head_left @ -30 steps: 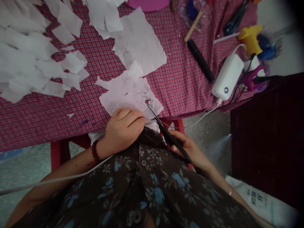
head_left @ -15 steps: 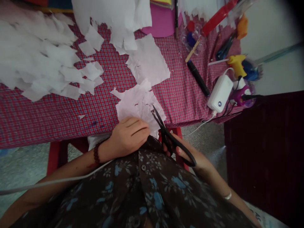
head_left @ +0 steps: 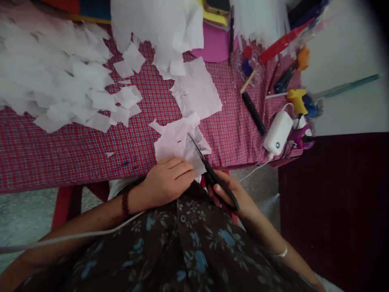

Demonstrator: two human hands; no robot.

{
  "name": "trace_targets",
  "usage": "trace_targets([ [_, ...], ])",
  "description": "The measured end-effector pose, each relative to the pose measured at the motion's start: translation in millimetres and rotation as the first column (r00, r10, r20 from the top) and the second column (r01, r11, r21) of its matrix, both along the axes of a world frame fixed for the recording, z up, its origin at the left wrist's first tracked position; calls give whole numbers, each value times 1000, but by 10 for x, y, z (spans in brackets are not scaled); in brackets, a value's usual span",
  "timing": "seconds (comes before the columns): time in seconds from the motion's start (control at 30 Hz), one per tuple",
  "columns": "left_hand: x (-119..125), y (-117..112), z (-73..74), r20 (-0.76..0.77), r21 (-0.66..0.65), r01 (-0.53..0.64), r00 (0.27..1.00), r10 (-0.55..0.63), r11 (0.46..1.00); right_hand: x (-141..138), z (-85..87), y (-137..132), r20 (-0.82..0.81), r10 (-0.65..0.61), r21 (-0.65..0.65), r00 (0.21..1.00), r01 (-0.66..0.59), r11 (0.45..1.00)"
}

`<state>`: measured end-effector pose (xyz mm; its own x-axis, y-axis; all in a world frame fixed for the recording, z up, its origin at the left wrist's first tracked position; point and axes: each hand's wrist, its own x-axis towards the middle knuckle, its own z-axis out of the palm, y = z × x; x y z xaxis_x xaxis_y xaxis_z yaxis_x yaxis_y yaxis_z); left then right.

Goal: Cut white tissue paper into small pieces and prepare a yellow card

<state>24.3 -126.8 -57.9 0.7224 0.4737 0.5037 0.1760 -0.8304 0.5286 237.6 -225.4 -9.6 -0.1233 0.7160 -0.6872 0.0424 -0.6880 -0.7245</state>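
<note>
My left hand [head_left: 168,180] is closed on the near edge of a pale pink paper sheet [head_left: 176,140] that hangs over the table's front edge. My right hand [head_left: 234,192] grips black scissors [head_left: 209,172] by the handles. Their blades point up and left and lie in the paper's right side, just beside my left fingers. A second pale sheet [head_left: 199,89] lies flat on the cloth a little farther back.
A red checked cloth [head_left: 60,150] covers the table. A heap of white paper scraps [head_left: 60,85] fills the left. At the right lie a black marker [head_left: 253,113], a white power adapter [head_left: 278,132] with its cable, a yellow glue gun [head_left: 296,99] and other tools. A dark cabinet [head_left: 334,202] stands at the right.
The scissors opened and then closed into the pink paper, the blades now deeper in the sheet. The view tilted up, showing more of the table's far side. My left hand kept its hold.
</note>
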Motion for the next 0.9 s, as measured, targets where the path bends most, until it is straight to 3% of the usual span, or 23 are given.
trace_targets([
  [0.3,-23,-8,-43,149,-29,-2,989,6,1000,71,109,88,-140,70,42,988,-64,997],
  [0.57,-51,24,-2,142,-12,-3,990,4,1000,-9,237,376,-23,105,-41,994,-106,994],
  [0.73,-31,-10,-34,135,-37,20,991,-15,999,-16,240,477,-6,68,66,998,-67,996],
  [0.83,-101,26,71,187,-88,53,982,-36,995,3,251,500,-6,31,109,999,-30,994],
  [0.9,-185,141,208,225,-133,12,974,19,991,13,263,501,8,53,104,999,-53,993],
])
